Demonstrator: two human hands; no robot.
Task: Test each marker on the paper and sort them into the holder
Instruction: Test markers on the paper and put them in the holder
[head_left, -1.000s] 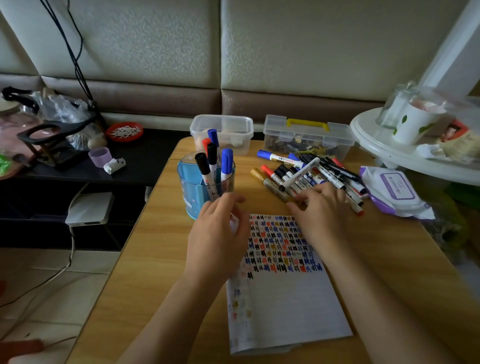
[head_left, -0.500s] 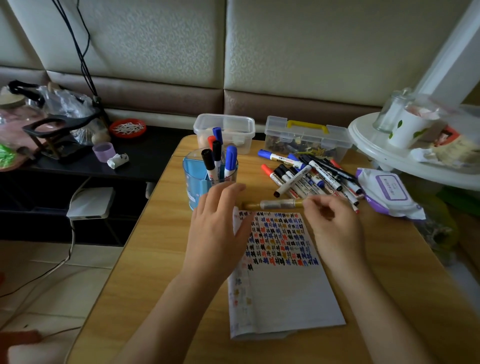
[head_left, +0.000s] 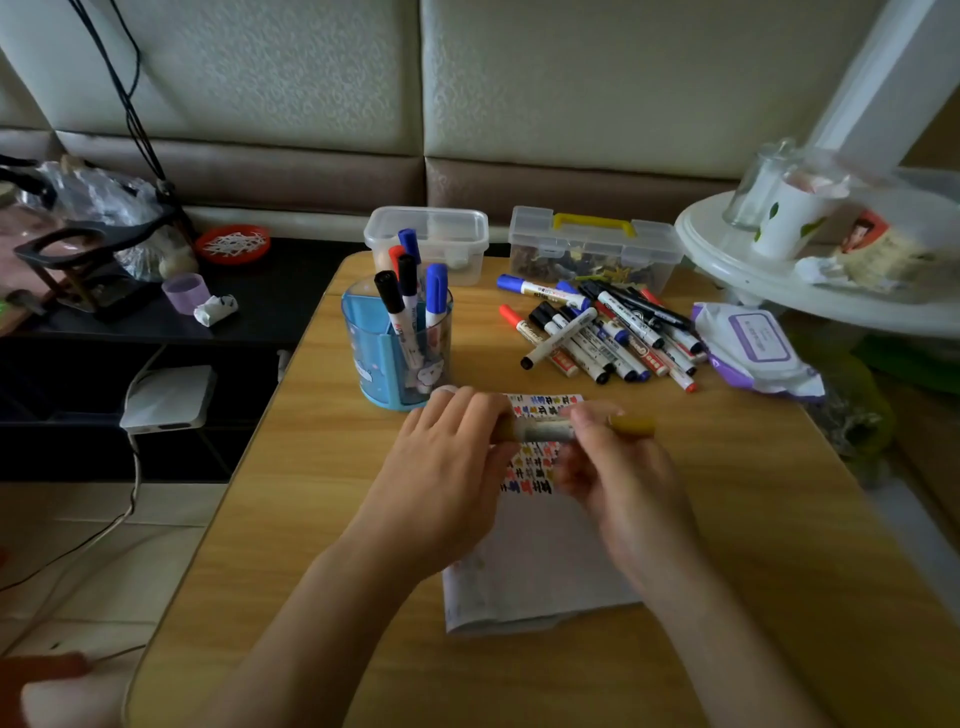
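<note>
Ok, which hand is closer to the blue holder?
Left. The left hand is just in front of the holder, holding one end of a gold marker; the right hand holds its other end, farther right.

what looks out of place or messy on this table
Nothing spilled or broken. The markers lie in a loose heap on the table, one white marker slanted across the others, and the paper is creased at its near edge.
</note>
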